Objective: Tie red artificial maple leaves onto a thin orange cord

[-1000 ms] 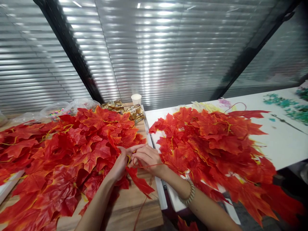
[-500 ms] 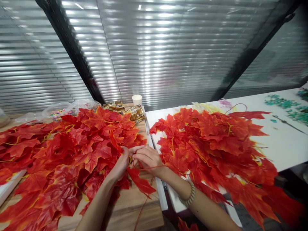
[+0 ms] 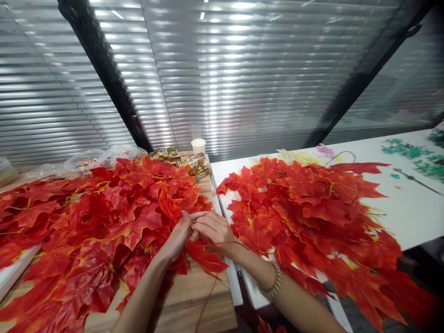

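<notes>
My left hand (image 3: 176, 238) and my right hand (image 3: 215, 230) meet at the middle of the view, fingers pinched together on a thin stem of a red artificial maple leaf (image 3: 205, 259) that hangs just below them. A red wire (image 3: 208, 296) trails down from the hands toward me. A big heap of red maple leaves (image 3: 90, 222) covers the wooden table (image 3: 194, 305) on the left. A second heap of red leaves (image 3: 312, 208) lies on the white table (image 3: 409, 208) on the right. My right wrist wears a beaded bracelet (image 3: 274, 282).
A white paper cup (image 3: 198, 145) and gold foil packets (image 3: 190, 162) sit at the back of the wooden table, with clear plastic bags (image 3: 93, 157) to their left. Green pieces (image 3: 412, 155) lie on the white table's far right. Ribbed glass panels stand behind.
My hands have shifted slightly upward and the hanging leaf has swung a little to the right. The yellow stem bit between my fingers no longer shows.
</notes>
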